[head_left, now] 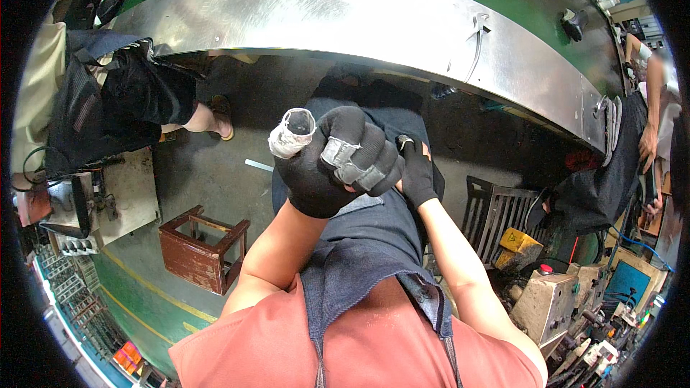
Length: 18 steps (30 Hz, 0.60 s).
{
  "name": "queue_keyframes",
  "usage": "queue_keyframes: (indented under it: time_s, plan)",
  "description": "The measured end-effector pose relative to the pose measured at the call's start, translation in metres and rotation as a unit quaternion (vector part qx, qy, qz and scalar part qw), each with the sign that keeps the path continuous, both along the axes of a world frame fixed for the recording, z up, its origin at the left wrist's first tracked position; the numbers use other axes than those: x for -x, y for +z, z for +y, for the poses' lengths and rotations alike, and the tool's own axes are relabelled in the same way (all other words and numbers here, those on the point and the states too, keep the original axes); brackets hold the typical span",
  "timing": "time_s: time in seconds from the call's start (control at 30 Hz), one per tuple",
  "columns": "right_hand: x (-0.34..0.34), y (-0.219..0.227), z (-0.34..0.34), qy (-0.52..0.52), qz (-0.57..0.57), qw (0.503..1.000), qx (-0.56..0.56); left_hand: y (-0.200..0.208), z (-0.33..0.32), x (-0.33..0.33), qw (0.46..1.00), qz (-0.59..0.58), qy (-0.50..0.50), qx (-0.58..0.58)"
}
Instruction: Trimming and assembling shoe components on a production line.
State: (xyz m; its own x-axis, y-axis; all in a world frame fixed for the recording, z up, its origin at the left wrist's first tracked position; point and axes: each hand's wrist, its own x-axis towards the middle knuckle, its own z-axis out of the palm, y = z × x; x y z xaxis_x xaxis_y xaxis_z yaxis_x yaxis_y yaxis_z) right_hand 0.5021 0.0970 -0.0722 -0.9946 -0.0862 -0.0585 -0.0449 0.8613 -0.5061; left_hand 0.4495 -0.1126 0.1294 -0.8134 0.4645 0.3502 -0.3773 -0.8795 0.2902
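Note:
My left hand [334, 165] wears a black glove with grey tape around two fingers. It is curled into a fist over my lap, and its thumb tip [291, 133] is wrapped in whitish tape and points up-left. Nothing shows inside the fist. My right hand [418, 172], also in a black glove, sits just right of it and partly behind it. Its fingertips pinch a small silvery piece [405, 142]. Below both hands is my dark blue apron [374, 244].
A curved steel counter edge [374, 21] with a green belt behind it spans the top. A brown wooden stool [205, 248] stands on the floor at left. A seated person [122, 100] is at upper left, another person [650, 129] at right. A metal crate [499, 212] and machines [553, 302] fill the lower right.

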Motion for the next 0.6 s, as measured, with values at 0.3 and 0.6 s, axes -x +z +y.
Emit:
queue_keyframes:
  time_s: [0.3, 0.6]
  plan:
    - [0.000, -0.004, 0.000, 0.000, -0.002, 1.000, -0.006, 0.000, 0.005, -0.003, 1.000, -0.013, -0.004, -0.019]
    - [0.000, -0.012, 0.003, -0.018, -0.023, 1.000, 0.005, -0.001, 0.007, -0.005, 0.999, -0.028, -0.029, -0.014]
